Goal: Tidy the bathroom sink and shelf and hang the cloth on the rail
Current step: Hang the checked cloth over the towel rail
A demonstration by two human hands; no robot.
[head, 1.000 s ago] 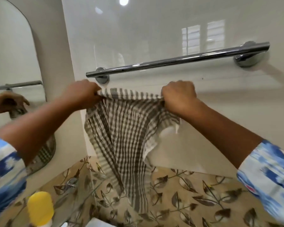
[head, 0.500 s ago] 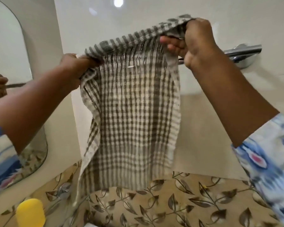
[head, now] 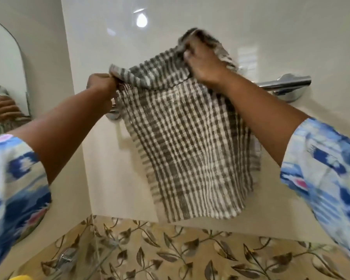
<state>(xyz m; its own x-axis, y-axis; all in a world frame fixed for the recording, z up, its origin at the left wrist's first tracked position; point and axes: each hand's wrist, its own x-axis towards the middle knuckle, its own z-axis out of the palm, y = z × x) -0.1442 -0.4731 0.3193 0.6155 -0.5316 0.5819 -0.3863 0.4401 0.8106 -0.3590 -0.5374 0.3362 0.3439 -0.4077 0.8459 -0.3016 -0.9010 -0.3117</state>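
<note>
- Now both hands are gripping the checked cloth (head: 186,142) at mid-frame: left hand (head: 101,82) pinching one top corner, right hand (head: 202,61) bunching the other.
- Cloth is hanging in front of the chrome rail (head: 285,82), right of centre.

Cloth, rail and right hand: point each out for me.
cloth (head: 186,142), head view, middle of the checked panel
rail (head: 287,82), head view, bare right end
right hand (head: 202,61), head view, back of hand

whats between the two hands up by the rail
In the head view, the checked cloth spans from left hand to right hand, hiding most of the rail.
</note>
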